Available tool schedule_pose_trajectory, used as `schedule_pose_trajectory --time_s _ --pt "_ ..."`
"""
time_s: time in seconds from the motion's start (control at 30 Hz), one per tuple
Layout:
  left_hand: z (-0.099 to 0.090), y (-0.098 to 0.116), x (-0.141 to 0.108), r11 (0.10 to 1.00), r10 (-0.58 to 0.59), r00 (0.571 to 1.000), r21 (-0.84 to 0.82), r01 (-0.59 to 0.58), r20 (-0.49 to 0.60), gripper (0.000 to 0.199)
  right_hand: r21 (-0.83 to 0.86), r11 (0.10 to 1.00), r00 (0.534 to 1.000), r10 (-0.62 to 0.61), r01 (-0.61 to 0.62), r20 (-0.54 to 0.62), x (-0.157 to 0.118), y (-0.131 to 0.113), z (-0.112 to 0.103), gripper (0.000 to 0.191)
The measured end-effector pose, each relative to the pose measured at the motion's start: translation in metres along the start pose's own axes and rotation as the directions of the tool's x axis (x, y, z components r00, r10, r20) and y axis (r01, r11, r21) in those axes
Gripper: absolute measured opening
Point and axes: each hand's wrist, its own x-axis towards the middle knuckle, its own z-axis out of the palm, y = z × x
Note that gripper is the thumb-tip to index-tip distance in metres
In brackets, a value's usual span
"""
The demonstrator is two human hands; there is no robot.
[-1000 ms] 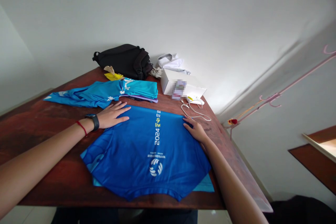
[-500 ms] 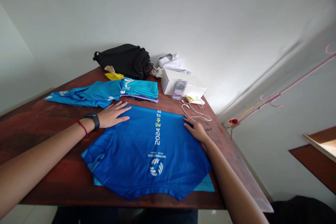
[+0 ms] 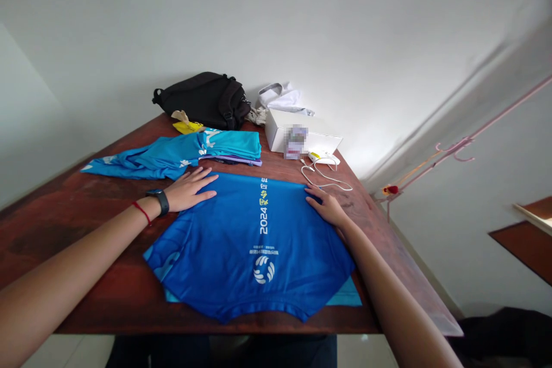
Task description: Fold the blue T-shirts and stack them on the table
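A blue shirt (image 3: pixel 228 241) with white and yellow print lies spread on the dark red wooden table, its neckline towards the near edge. My left hand (image 3: pixel 190 188) rests flat on the shirt's far left corner, fingers spread, with a dark watch and a red string at the wrist. On the far right corner lies my right hand (image 3: pixel 326 206), palm down with its fingers apart. Lighter blue cloth (image 3: pixel 347 293) shows from under the shirt at the lower right. Neither hand grips anything.
Behind the shirt lie folded turquoise clothes (image 3: pixel 235 145), a yellow item (image 3: pixel 187 126) and a black bag (image 3: pixel 198 98). A white box (image 3: pixel 278 126), a white device with a cable (image 3: pixel 323 157) and white cloth (image 3: pixel 284 98) stand at the back. A pink rack (image 3: pixel 495 123) is right of the table (image 3: pixel 99 293).
The view has shifted slightly, so the shirt and table appear a little further right. Both hands still rest on the same corners of the shirt.
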Motion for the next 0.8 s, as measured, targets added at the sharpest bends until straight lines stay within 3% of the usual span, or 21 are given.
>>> schedule_pose_trajectory --time_s 0.8 --pt "0.005 -0.015 0.006 0.996 0.079 0.996 0.043 -0.077 -0.046 0.074 0.034 0.998 0.997 -0.049 0.051 -0.061 0.004 0.003 0.001 0.038"
